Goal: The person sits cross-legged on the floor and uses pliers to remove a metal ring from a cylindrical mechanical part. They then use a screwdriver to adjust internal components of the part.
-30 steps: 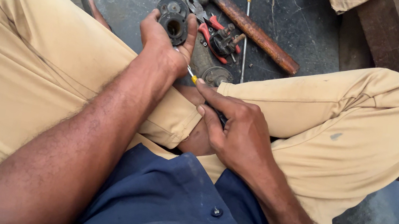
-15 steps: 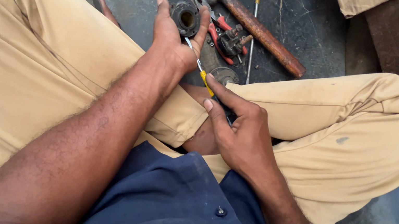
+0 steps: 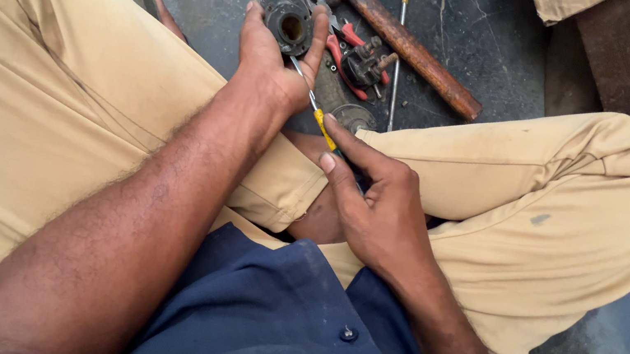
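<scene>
The left hand (image 3: 274,63) is closed around a round dark metal part (image 3: 288,25) with a central bore, held at the 12 o'clock position of the view, above the left knee. Fingers and thumb wrap the rim of the part, and the bore faces the camera. The right hand (image 3: 380,212) lies at the 4 o'clock position from the left hand and is clenched on the handle of a yellow-handled screwdriver (image 3: 317,107), with the thumb laid along the handle. The screwdriver shaft runs toward 11 o'clock and its tip meets the lower edge of the metal part. On the dark floor (image 3: 476,43), at 2 o'clock from the metal part, lie red-handled pliers (image 3: 350,53), just beside the part. A hammer (image 3: 410,41) with a rusty brown handle lies beyond the pliers, head toward 11 o'clock. A thin yellow-handled T-shaped tool (image 3: 403,15) lies under the hammer. The person sits in tan trousers (image 3: 51,104) and a blue shirt (image 3: 267,328).
</scene>
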